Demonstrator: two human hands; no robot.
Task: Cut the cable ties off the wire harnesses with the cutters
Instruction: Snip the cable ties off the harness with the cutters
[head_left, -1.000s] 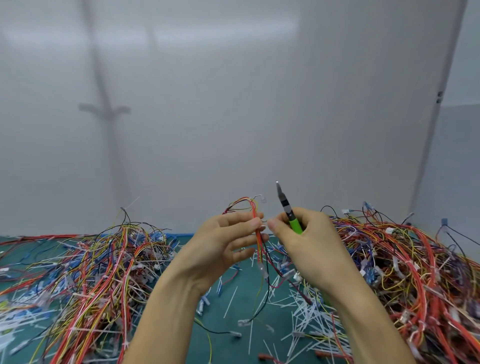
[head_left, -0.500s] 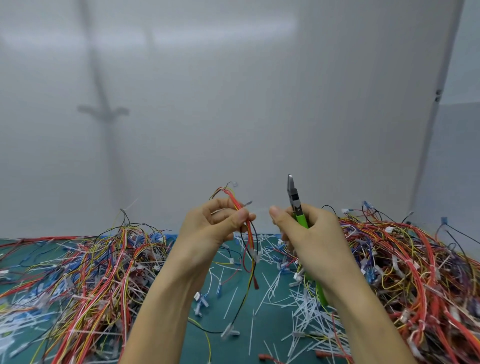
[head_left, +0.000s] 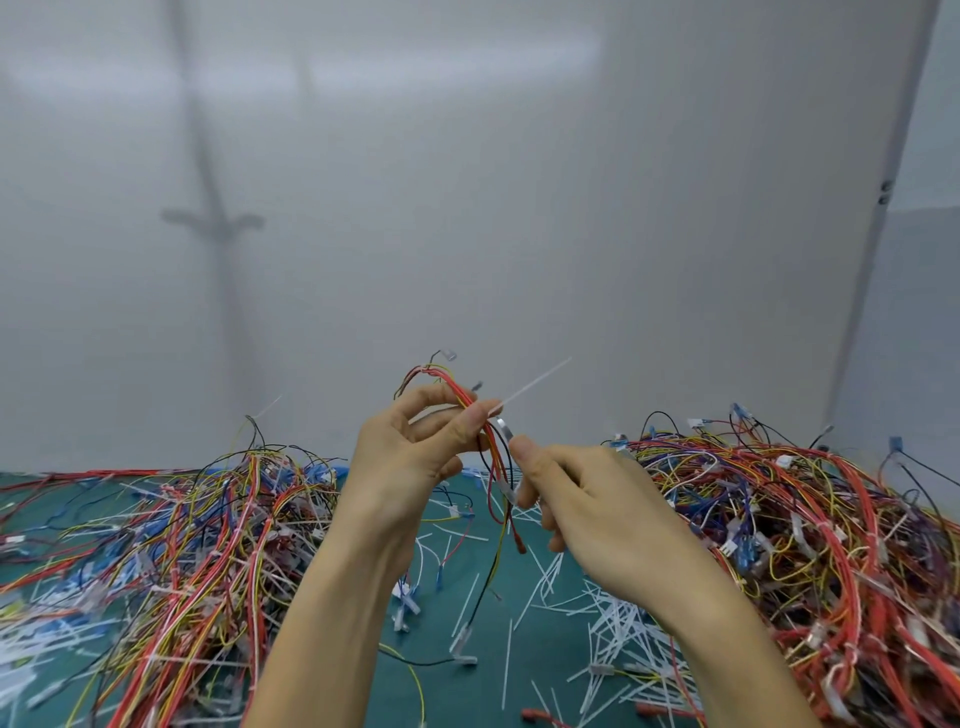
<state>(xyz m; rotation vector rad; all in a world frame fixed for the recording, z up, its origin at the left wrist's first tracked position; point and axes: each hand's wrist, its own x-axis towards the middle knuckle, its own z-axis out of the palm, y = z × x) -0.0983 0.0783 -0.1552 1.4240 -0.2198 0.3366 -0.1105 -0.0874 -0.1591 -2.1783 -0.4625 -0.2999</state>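
**A:** From the head camera, what is the left hand doing?

**B:** It is raised above the table and pinches a wire harness between the thumb and curled fingers. The red, yellow and black wires arch over the fingers and hang down towards the green mat.

**A:** And the cable tie?

**B:** Its thin white tail sticks out from the left thumb tip, slanting up and to the right. A clear loop of it curves down beside the wires.

**A:** Does the right hand grip anything?

**B:** Its fingers are curled, and the thumb tip touches that loop just beside the harness. I cannot tell whether it truly grips it.

**A:** What lies around?

**B:** There is a tangled pile of wires on the left and a second pile on the right. White cut ties are scattered on the mat between them, under the forearms. A plain grey wall stands behind.
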